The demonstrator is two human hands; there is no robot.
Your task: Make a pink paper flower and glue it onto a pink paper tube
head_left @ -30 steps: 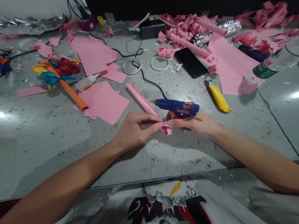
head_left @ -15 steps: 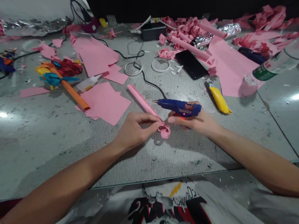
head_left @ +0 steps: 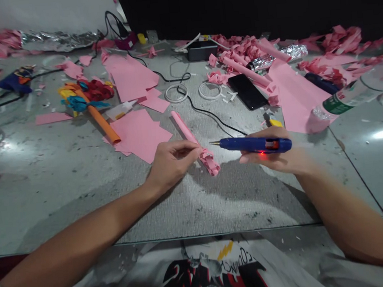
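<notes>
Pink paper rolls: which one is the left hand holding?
The pink roll with the curled end, pinched by the left hand; the other rolls lie untouched farther back.

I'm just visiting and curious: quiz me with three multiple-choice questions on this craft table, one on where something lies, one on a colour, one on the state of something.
1. Where does the black phone lie?
A. Beyond the hands, right of the white tape rings
B. In the left hand
C. On the orange tube

2. What colour is the glue gun body?
A. Green
B. Blue
C. White

3. What is the right hand doing?
A. Resting flat and empty
B. Gripping the glue gun
C. Holding the phone

Answers: 1 A, the phone lies on the table past the rings. 2 B, its barrel is blue. 3 B, its fingers wrap the gun, while the left hand pinches the pink paper roll.
</notes>
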